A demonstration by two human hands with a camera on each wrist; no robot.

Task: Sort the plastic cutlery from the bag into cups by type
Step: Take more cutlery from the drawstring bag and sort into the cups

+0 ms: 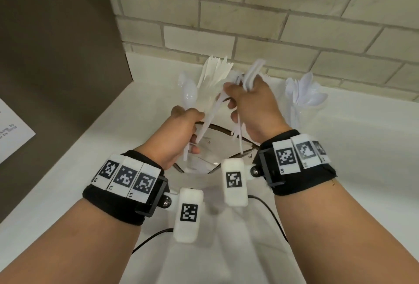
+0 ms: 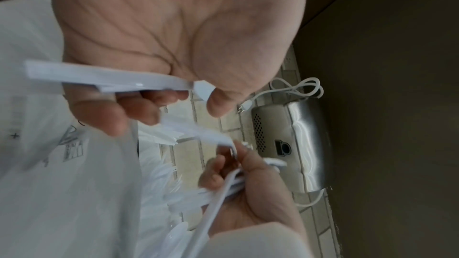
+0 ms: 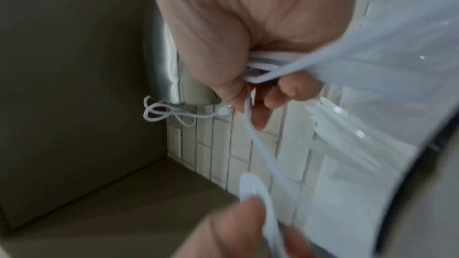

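Observation:
Both hands hover over a clear plastic bag (image 1: 210, 150) lying open on the white counter. My left hand (image 1: 192, 125) grips a fan of white knives (image 1: 215, 72) and spoons (image 1: 189, 93) by their handles (image 2: 111, 77). My right hand (image 1: 235, 100) grips a second bundle of white cutlery (image 1: 252, 72), its handles (image 3: 268, 62) crossing the palm. One spoon (image 3: 253, 187) runs from the right thumb down to the left hand's fingers. A clear cup (image 1: 299, 118) with several spoons (image 1: 303, 93) stands at the right near the wall.
A tiled wall (image 1: 294, 22) closes the back and a brown panel (image 1: 56, 45) the left side. A metal appliance (image 2: 298, 144) with a white cord (image 2: 298, 87) hangs on the wall above. A sheet of paper (image 1: 13, 134) is on the left panel.

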